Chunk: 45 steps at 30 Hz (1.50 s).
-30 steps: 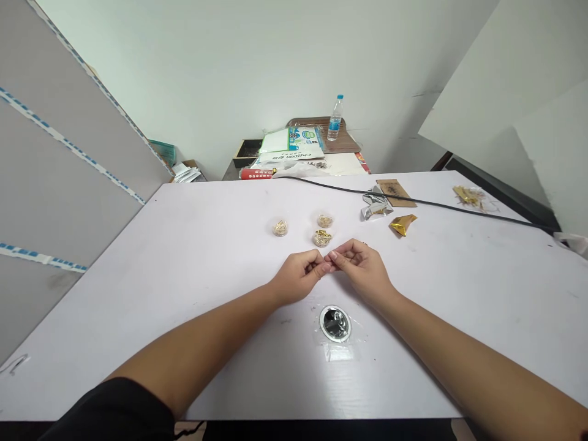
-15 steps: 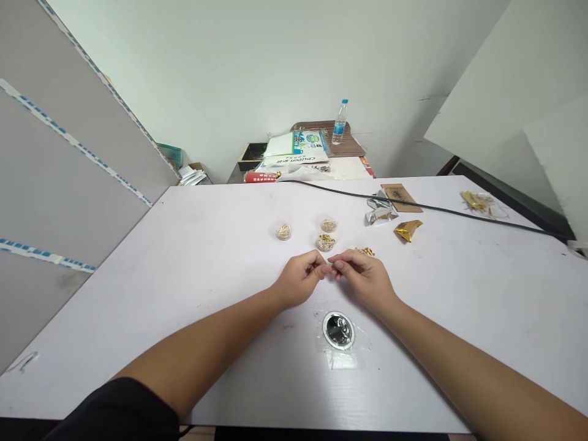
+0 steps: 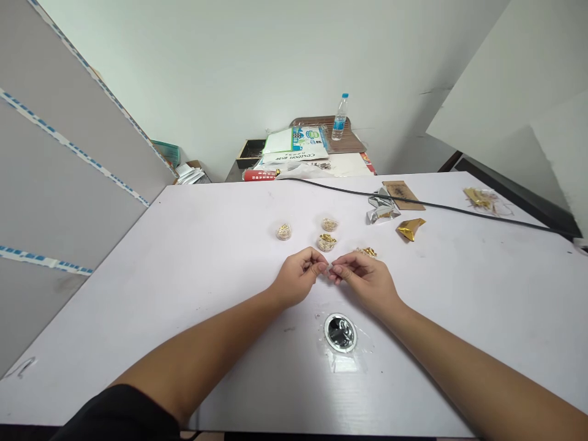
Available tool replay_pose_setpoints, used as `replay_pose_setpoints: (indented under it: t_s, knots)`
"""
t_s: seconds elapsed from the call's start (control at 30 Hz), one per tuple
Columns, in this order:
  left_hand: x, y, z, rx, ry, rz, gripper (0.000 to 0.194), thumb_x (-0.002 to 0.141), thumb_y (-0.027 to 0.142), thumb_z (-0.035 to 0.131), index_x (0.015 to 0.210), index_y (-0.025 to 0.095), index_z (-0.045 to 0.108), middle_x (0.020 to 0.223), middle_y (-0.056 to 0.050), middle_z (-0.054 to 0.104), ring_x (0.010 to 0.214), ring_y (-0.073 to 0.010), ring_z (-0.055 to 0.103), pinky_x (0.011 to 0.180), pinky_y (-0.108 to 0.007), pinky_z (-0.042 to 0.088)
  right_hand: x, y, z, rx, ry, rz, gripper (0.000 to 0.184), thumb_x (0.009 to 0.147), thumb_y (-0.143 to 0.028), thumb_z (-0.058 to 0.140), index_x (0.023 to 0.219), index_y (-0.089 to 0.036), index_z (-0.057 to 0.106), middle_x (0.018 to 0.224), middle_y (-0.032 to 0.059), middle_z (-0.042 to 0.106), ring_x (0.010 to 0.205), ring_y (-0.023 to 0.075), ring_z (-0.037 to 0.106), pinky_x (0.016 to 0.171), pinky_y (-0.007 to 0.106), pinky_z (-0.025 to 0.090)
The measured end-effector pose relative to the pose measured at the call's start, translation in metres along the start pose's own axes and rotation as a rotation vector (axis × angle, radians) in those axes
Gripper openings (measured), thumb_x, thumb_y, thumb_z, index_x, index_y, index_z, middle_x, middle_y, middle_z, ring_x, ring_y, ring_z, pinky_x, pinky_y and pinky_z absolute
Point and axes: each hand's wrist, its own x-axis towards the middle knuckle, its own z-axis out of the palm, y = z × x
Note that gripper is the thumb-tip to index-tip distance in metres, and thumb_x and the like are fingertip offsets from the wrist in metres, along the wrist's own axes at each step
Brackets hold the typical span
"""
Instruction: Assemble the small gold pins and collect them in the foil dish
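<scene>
The bench carries everything, and the right hand and left hand meet over its middle. Each grip is pinched all but shut, thumb against forefinger, the two sets of fingertips facing and very close. For work this fine, I would let one hand hold steady while the other moves, pressing lightly and working low, so that a slip drops nothing far. The right knuckles want watching, with small things just beyond them.

At far right, a clear bag holds gold bits. Left of it lie a silver bag and, a little nearer, a gold packet; what these two hold does not show.

Beyond the hands stand three clear cups: the near cup, heaped with gold bits; the far cup, just behind it, holding paler ones; and the left cup, set apart, also filled. A heap shows past the right hand, which hides whether a cup holds it.

Smallest is the piece between the fingertips: both grips seem to have hold of it, though it is too tiny to identify.
</scene>
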Motion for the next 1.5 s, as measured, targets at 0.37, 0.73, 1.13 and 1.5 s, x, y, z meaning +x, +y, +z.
replay_pose_setpoints:
  t_s: [0.37, 0.73, 1.13, 1.5]
  knots:
    - [-0.0032, 0.0018, 0.0016, 0.099, -0.078, 0.060, 0.025, 0.093, 0.037, 0.052, 0.078, 0.017, 0.053, 0.073, -0.003, 0.064, 0.068, -0.0130, 0.057, 0.067, -0.026, 0.045, -0.0038, 0.0013, 0.0011, -0.073, -0.026, -0.013, 0.040, 0.085, -0.057, 0.066, 0.072, -0.020, 0.060, 0.059, 0.0051, 0.069, 0.051, 0.0166, 0.064, 0.052, 0.031, 0.056]
    - [-0.0033, -0.0006, 0.0016, 0.147, -0.019, 0.111, 0.014, 0.091, 0.023, 0.057, 0.078, 0.017, 0.057, 0.069, -0.001, 0.068, 0.060, -0.0114, 0.057, 0.060, -0.023, 0.045, -0.0062, -0.0007, -0.0005, -0.096, -0.050, -0.009, 0.022, 0.088, -0.042, 0.068, 0.079, -0.022, 0.067, 0.062, 0.0034, 0.071, 0.054, 0.0170, 0.069, 0.053, 0.027, 0.060]
    - [-0.0053, -0.0038, 0.0012, 0.393, 0.057, 0.212, 0.009, 0.092, 0.016, 0.056, 0.087, 0.017, 0.064, 0.080, -0.004, 0.072, 0.070, -0.0141, 0.063, 0.066, -0.025, 0.049, -0.0026, 0.0034, -0.0040, -0.186, -0.025, 0.061, 0.018, 0.087, -0.039, 0.066, 0.084, -0.022, 0.072, 0.069, 0.0055, 0.076, 0.060, 0.0194, 0.073, 0.059, 0.027, 0.063]
    - [-0.0100, 0.0014, -0.0040, 0.403, 0.028, 0.160, 0.010, 0.094, 0.018, 0.050, 0.087, 0.015, 0.057, 0.078, -0.003, 0.064, 0.066, -0.0115, 0.055, 0.062, -0.022, 0.044, -0.0028, 0.0032, -0.0054, -0.109, -0.086, 0.048, 0.008, 0.087, -0.026, 0.067, 0.088, -0.023, 0.074, 0.075, 0.0015, 0.078, 0.066, 0.0162, 0.076, 0.063, 0.022, 0.064]
